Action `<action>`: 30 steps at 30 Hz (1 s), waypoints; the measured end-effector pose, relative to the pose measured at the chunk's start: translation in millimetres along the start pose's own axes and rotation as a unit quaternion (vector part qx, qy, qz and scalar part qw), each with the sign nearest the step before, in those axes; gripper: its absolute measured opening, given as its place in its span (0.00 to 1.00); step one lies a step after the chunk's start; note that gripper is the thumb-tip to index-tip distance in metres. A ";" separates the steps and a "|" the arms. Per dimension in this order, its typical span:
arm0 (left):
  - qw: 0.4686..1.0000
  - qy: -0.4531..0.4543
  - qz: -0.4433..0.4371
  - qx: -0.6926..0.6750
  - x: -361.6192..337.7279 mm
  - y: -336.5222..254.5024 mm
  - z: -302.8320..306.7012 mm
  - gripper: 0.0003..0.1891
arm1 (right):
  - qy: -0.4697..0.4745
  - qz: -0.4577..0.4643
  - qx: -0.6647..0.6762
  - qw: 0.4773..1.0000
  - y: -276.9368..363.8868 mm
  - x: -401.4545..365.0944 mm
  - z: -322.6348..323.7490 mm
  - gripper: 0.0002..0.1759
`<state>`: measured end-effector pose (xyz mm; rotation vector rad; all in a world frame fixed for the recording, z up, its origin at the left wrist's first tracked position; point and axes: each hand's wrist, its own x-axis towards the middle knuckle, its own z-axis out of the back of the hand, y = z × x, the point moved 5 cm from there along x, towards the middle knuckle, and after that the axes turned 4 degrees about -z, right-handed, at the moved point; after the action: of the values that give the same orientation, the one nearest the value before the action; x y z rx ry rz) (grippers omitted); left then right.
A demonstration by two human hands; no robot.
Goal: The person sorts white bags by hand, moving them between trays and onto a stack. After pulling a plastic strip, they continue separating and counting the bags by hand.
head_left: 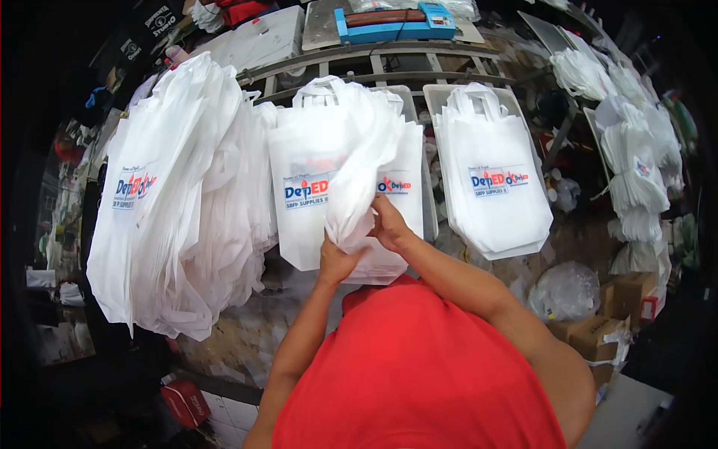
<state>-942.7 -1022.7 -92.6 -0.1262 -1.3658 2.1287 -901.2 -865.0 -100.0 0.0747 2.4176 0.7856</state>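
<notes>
A white cloth-like tote bag (364,176) is bunched lengthwise between my hands, in front of a flat printed bag (299,236) on the middle stack. My left hand (338,262) is closed around the gathered lower end. At its right edge, my right hand (390,224) grips the same bag, with some fingertips hidden behind the fabric. Blue and red "DepED" lettering shows on the bag underneath. To the right lies a neat stack of printed bags (493,179) on a board. A large, loose pile of printed bags (176,202) hangs at the left.
A blue sealing machine (396,24) sits at the back, behind a metal rack (374,56). Bundled white bags (636,165) hang at the far right. Below them are a clear plastic bag (566,292) and cardboard boxes (598,337). A red case (185,402) lies low on the left.
</notes>
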 end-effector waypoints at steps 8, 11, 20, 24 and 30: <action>0.992 -0.123 0.017 0.023 16.3 32.6 24.1 0.18 | -0.380 0.157 -0.575 0.707 5.1 -30.9 168.7 0.25; 0.993 -0.112 0.018 0.003 19.4 33.1 27.2 0.16 | -0.365 0.061 -0.534 0.760 -6.7 -32.5 179.0 0.22; 0.994 0.006 0.018 -0.104 10.3 42.8 1.7 0.20 | -0.034 0.038 -0.072 0.996 -14.8 -13.1 33.6 0.20; 0.998 0.006 -0.019 -0.062 17.0 20.8 8.4 0.23 | 0.082 -0.040 0.066 0.994 -12.8 -9.7 15.4 0.30; 0.997 -0.062 0.044 -0.031 24.1 40.9 20.9 0.20 | -0.437 0.229 -0.588 0.642 1.5 -18.7 138.2 0.29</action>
<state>-988.1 -1038.5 -112.1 -0.0812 -1.5250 2.1975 -809.7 -796.1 -179.5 0.4323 0.6538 1.8545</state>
